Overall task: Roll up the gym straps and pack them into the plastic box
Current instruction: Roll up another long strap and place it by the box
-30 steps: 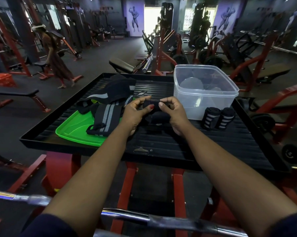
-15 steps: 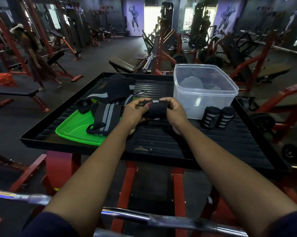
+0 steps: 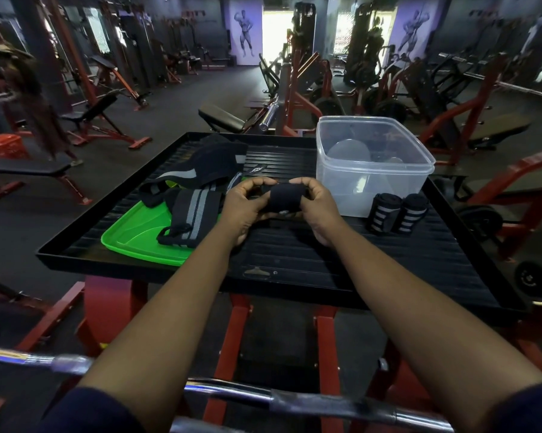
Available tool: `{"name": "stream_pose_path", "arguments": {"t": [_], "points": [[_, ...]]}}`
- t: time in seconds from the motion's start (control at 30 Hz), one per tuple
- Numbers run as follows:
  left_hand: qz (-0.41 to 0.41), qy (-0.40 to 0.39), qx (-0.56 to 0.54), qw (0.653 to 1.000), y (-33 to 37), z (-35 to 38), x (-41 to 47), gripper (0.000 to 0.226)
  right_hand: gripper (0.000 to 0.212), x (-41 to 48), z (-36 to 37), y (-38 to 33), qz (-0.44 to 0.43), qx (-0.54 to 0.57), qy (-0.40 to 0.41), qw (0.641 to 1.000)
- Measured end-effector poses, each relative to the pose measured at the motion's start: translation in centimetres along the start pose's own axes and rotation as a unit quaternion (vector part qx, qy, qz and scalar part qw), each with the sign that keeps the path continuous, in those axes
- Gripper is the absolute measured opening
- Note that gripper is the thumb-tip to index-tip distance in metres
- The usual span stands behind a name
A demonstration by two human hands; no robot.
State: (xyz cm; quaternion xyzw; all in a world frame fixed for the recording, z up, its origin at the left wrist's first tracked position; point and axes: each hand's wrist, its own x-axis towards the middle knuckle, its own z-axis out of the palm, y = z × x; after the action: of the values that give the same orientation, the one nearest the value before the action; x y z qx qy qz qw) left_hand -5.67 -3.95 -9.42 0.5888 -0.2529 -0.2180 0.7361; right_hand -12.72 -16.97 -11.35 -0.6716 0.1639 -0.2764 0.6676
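A black gym strap [image 3: 283, 198], wound into a thick roll, is held above the black tray table [image 3: 326, 260]. My left hand [image 3: 248, 207] grips its left end and my right hand [image 3: 318, 207] grips its right end, fingers curled over the top. A clear plastic box [image 3: 373, 185] stands open just behind my right hand. Two rolled straps with grey stripes [image 3: 396, 212] stand side by side in front of the box's right corner. Loose black and grey straps [image 3: 194, 195] lie heaped at the left, partly on a green lid [image 3: 138, 234].
A steel barbell [image 3: 232, 392] crosses the bottom of the view close to me. Red gym machines and benches surround the table. A person [image 3: 23, 98] walks at the far left, blurred. A red basket [image 3: 4, 145] sits on the floor at left.
The strap between my hands has grown into a fuller roll and sits slightly higher. The person at the left has walked further left.
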Motion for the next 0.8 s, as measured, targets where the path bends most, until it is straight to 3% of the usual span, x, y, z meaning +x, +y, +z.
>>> {"name": "stream_pose_path", "arguments": {"t": [0.23,0.37,0.53,0.67,0.8], "points": [[-0.019,0.050,-0.021,0.998,0.0,-0.2,0.3,0.025,0.038,0.2,0.2,0.3,-0.041,0.010,-0.070,0.997],[-0.052,0.096,-0.031,0.994,-0.1,-0.5,0.6,0.018,0.058,-0.2,0.3,0.6,-0.044,-0.071,-0.114,0.990],[-0.062,0.096,-0.046,0.992,-0.1,-0.4,0.5,0.014,0.041,-0.6,-0.2,0.1,-0.126,-0.200,-0.080,0.968],[-0.071,0.080,-0.012,0.994,-0.1,-0.4,0.5,0.013,0.042,-0.4,-0.5,0.0,-0.188,-0.307,-0.032,0.932],[-0.082,0.066,0.006,0.994,-0.2,-0.5,0.4,0.013,0.028,-0.9,-0.5,-0.4,-0.143,-0.245,-0.086,0.955]]}}
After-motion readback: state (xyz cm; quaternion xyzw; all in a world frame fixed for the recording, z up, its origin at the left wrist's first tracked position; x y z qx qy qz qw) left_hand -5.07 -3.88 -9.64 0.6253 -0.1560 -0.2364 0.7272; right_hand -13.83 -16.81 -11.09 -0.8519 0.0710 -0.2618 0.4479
